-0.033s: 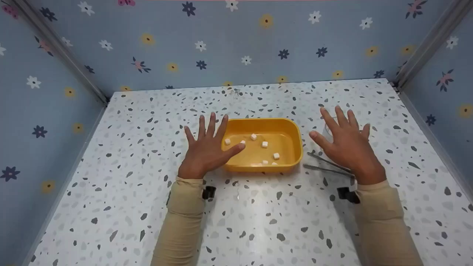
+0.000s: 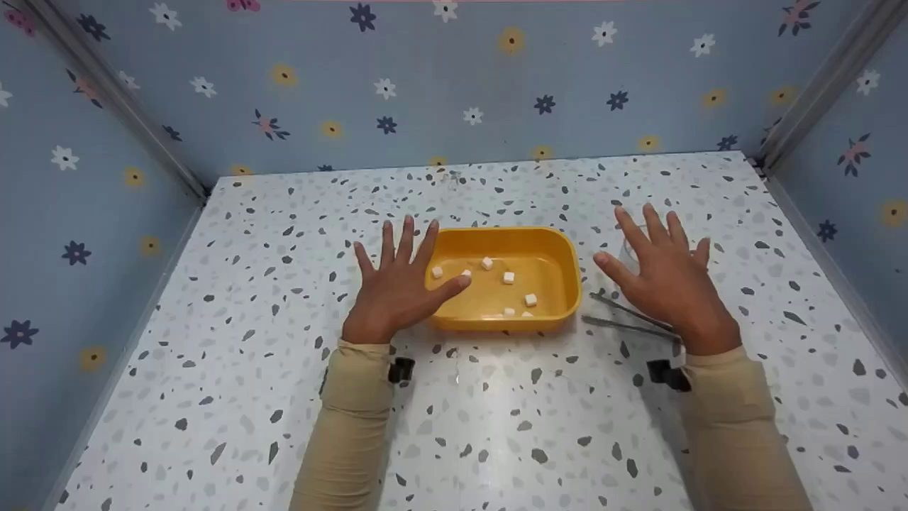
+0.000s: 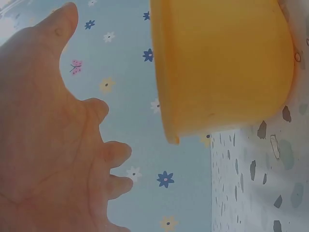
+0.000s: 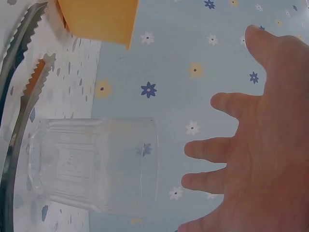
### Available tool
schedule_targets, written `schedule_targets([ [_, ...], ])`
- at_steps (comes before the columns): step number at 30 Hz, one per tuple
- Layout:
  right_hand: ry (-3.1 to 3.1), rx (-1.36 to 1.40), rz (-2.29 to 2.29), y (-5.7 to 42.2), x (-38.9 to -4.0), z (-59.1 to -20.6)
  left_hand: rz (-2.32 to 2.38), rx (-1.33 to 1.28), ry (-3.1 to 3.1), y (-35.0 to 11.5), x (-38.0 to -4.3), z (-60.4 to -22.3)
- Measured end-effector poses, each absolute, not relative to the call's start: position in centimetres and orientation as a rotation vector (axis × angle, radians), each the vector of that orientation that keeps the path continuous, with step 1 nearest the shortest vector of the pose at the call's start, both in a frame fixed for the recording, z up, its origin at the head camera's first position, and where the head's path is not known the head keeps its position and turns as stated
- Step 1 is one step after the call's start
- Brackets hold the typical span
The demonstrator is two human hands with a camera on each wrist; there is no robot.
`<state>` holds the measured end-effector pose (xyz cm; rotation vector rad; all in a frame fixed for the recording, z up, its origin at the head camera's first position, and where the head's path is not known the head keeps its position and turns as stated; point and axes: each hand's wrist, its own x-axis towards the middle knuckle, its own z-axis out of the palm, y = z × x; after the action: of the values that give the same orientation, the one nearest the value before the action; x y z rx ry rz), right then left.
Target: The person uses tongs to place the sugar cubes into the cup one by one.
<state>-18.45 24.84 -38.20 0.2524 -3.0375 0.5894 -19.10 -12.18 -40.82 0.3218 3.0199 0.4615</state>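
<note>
In the head view, a yellow tray sits around the middle of the speckled surface, nearer the far edge, where a flowered blue wall rises. Small white cubes are scattered over the tray's floor, seven that I can make out, a couple partly cut off by the near rim. Over the tray's left end the person spreads the left hand, fingers fanned toward the far edge, thumb across the tray, grasping nothing. The right hand is spread just as wide, equally unladen, between the tray and the surface's right edge. Under it lie metal tongs, their tips toward the tray's near right corner; beyond them a clear glass is partly hidden by the fingers. Both arms wear tan sleeves.

From the left wrist, the left palm and its parted fingers show beside the tray's yellow outer wall, with a gap between them.

From the right wrist, the glass stands upright on the surface, ribbed low down, smooth toward the rim. The right hand's fingers stretch above it, apart from it. The tongs' toothed arms stand apart near the glass, and a corner of the tray shows beyond.
</note>
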Motion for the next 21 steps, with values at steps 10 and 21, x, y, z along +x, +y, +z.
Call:
schedule_targets([
  [10,-3.036,0.243,0.582,24.39,-18.35,-38.31,0.445,0.312,3.039,-12.28,-18.91,-40.57],
  [21,-3.008,0.270,0.605,24.01,-18.25,-38.17,0.456,0.299,3.081,-12.71,-18.77,-41.16],
])
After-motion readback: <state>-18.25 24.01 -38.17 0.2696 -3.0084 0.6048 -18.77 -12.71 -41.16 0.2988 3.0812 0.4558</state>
